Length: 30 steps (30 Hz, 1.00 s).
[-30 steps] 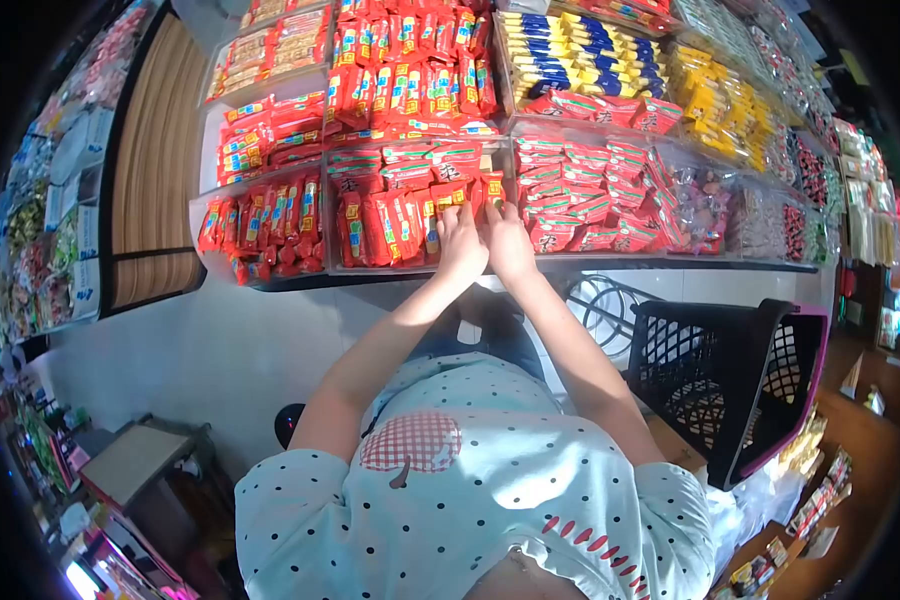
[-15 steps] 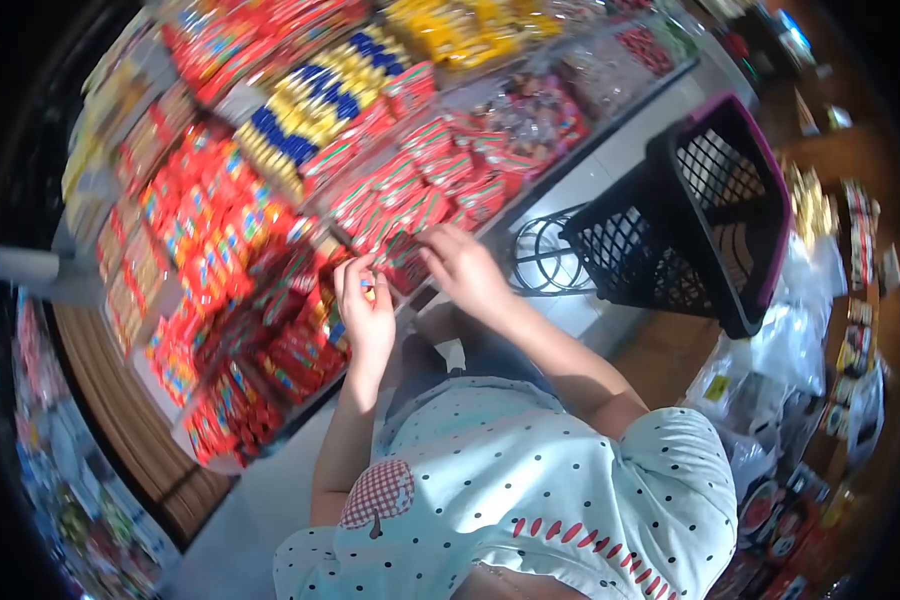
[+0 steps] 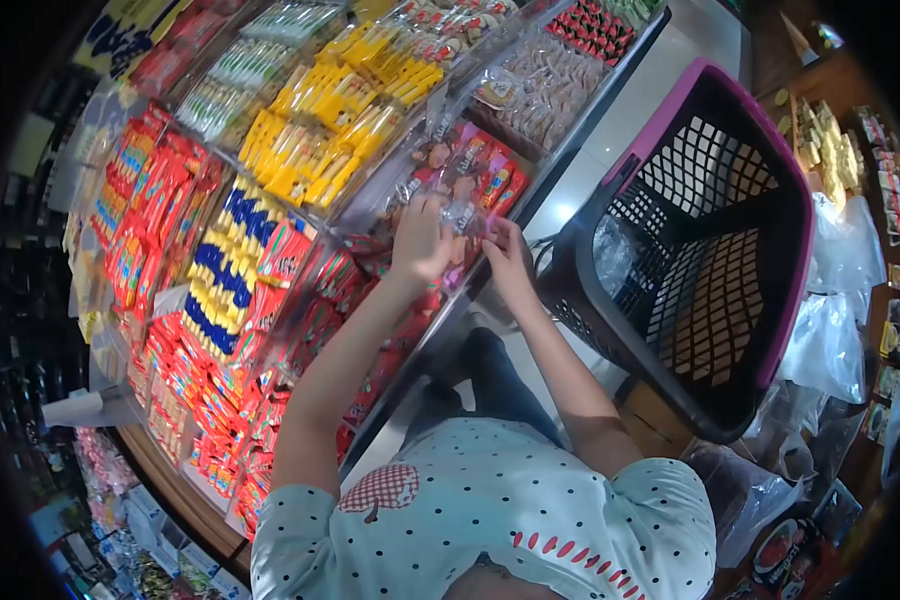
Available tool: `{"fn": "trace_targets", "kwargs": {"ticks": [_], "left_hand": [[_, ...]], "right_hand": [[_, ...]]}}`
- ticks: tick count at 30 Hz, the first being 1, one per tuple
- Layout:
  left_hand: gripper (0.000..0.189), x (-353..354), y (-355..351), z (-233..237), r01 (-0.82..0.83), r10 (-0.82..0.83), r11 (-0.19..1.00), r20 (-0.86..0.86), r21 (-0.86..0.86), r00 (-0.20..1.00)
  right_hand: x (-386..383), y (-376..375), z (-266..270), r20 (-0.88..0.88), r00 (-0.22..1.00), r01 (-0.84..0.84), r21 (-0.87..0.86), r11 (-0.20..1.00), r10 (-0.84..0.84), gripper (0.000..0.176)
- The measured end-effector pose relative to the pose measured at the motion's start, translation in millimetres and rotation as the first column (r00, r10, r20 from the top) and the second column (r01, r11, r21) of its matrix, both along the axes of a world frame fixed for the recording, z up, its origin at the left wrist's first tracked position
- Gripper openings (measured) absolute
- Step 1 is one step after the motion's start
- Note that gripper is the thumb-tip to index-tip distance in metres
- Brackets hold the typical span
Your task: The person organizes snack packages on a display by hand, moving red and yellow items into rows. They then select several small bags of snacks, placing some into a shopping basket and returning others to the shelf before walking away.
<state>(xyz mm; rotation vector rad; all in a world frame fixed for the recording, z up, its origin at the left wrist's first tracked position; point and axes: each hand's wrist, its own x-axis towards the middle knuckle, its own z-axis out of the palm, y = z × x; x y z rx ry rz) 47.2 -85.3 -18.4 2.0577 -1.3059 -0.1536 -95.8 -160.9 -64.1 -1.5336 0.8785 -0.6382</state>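
My left hand [image 3: 422, 240] reaches over a bin of clear-wrapped mixed sweets, its fingers bent at a clear wrapped packet [image 3: 460, 215]. Just to its right, my right hand [image 3: 508, 252] has its fingers drawn together at the pinkish edge of the same clear wrapping. Red packets [image 3: 505, 182] lie in that bin beyond my hands. What exactly the left fingers grip is too small to make out.
A black basket with a purple rim [image 3: 660, 118] stands at the right, clear plastic inside. Yellow packets [image 3: 320, 92], blue-and-yellow sweets [image 3: 215, 285] and red packets [image 3: 150, 205] fill bins to the left. Plastic bags [image 3: 820, 345] lie at far right.
The view has shifted along the display toward the basket. My hands have left the red and green packets and are now at the mixed sweets bin, with the basket nearer.
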Motion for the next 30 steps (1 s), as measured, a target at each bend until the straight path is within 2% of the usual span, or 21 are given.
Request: {"fn": "trace_targets", "kwargs": {"ticks": [1,2,3,5,6,7,9,11,13,17,20,24,26,27,29,30], "left_hand": [[0.033,11,-21,-8,-0.001,-0.001,0.998,0.032,0.055,0.999],[0.038,21,-40,-16,-0.002,-0.005,0.994,0.063,0.108,0.998],[0.038,27,-55,-21,0.01,-0.018,0.992,0.064,0.126,0.998],[0.051,37,-83,-32,-0.134,0.124,0.981,0.084,0.137,0.989],[0.061,43,-93,-37,-0.137,0.122,0.965,0.08,0.224,0.989],[0.061,48,-99,-42,-0.127,0.112,0.965,0.076,0.231,0.991],[0.064,52,-109,-51,-0.153,0.169,0.914,-0.01,0.375,0.986],[0.065,53,-113,-55,-0.158,0.176,0.908,-0.01,0.388,0.984],[0.041,54,-114,-53,-0.153,0.203,0.878,-0.063,0.454,0.977],[0.048,59,-113,-45,-0.088,0.095,0.918,0.002,0.386,0.995],[0.038,60,-114,-30,-0.091,0.078,0.923,0.052,0.373,0.996],[0.034,61,-112,-27,-0.11,0.071,0.939,0.127,0.325,0.989],[0.034,63,-110,-25,-0.092,0.051,0.946,0.139,0.311,0.989],[0.034,66,-108,-28,-0.078,0.039,0.96,0.147,0.27,0.988],[0.034,71,-105,-35,-0.051,0.018,0.973,0.148,0.223,0.989],[0.034,74,-104,-37,-0.058,0.024,0.977,0.165,0.205,0.986]], "right_hand": [[9,-7,4,-0.036,0.999,0.028,0.028,0.999,-0.027,0.039],[16,-11,9,-0.105,0.992,0.068,-0.062,0.996,-0.075,0.042],[27,-14,-1,-0.106,0.991,0.08,-0.045,0.996,-0.084,0.042],[47,-25,-25,0.024,0.988,0.151,-0.187,0.971,-0.149,0.044],[53,-27,-24,0.038,0.987,0.16,-0.112,0.981,-0.156,0.045],[55,-30,-22,0.032,0.986,0.168,-0.105,0.98,-0.166,0.045],[56,-37,-20,-0.094,0.983,0.144,-0.156,0.977,-0.16,0.045],[58,-41,-18,-0.126,0.976,0.159,-0.151,0.976,-0.178,0.046],[63,-45,-23,-0.168,0.961,0.193,-0.166,0.967,-0.221,0.054],[80,-55,-28,-0.204,0.94,0.253,-0.125,0.959,-0.274,0.062],[94,-60,-25,-0.366,0.864,0.267,-0.248,0.931,-0.345,0.065],[102,-62,-26,-0.457,0.781,0.29,-0.337,0.896,-0.425,0.063],[105,-65,-23,-0.574,0.721,0.22,-0.341,0.914,-0.388,0.059],[109,-66,-25,-0.575,0.714,0.234,-0.343,0.91,-0.4,0.059],[118,-69,-28,-0.707,0.57,0.155,-0.408,0.9,-0.419,0.063],[119,-71,-31,-0.708,0.562,0.16,-0.414,0.896,-0.427,0.063]]}}
